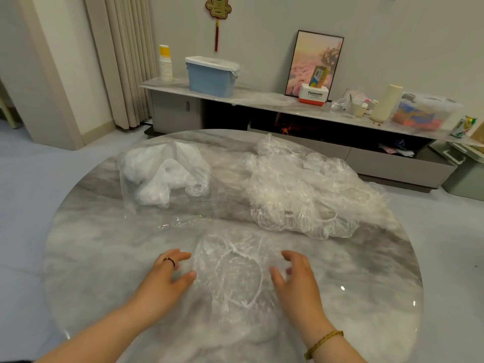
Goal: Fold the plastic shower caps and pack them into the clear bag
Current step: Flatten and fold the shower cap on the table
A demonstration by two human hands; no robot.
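Note:
One clear plastic shower cap (237, 271) lies spread flat on the round marble table (104, 258), its elastic ring facing up. My left hand (167, 276) sits at the cap's left edge with relaxed fingers, and my right hand (296, 279) sits at its right edge, fingers loosely bent; neither grips it. A heap of several loose shower caps (306, 189) lies at the far right. The clear bag (167, 176) lies at the far left with folded white caps inside.
Beyond the table runs a long low cabinet (262, 100) carrying a blue bin (212, 77), stacked paper cups (165, 64), a framed picture (314, 61) and boxes. Curtains (125, 61) hang at the left. Pale floor surrounds the table.

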